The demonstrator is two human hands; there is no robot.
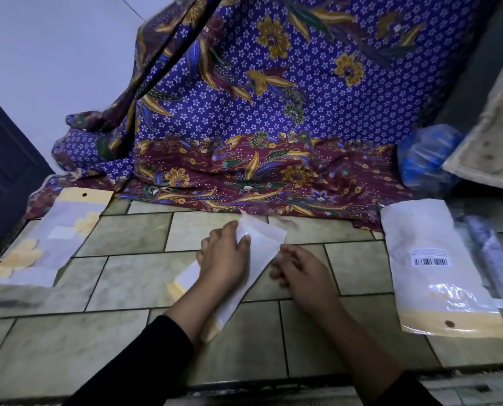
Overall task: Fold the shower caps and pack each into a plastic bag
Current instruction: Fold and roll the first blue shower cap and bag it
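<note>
Black sleeves (145, 356) enter from the bottom edge, bare forearms reaching onto a green-tiled floor (127, 282). At 9 o'clock of the hands, well apart, a flat pack (51, 238) with yellow flower print and a punched header hole lies on the tiles. Left hand (225, 256), fingers spread, presses palm-down on a clear plastic bag (259, 244) lying slanted at frame centre; whitish contents inside, probably a folded shower cap, cannot tell. Right hand (300, 273) just beside it at 3 o'clock, fingers curled and blurred, tips at the bag's edge; cannot tell whether pinching. Purple batik cloth (259, 112) drapes at 12 o'clock. At 3 o'clock, a white barcoded packet (432, 265); beyond it at 2 o'clock, a blue-filled bag (426, 156).
</note>
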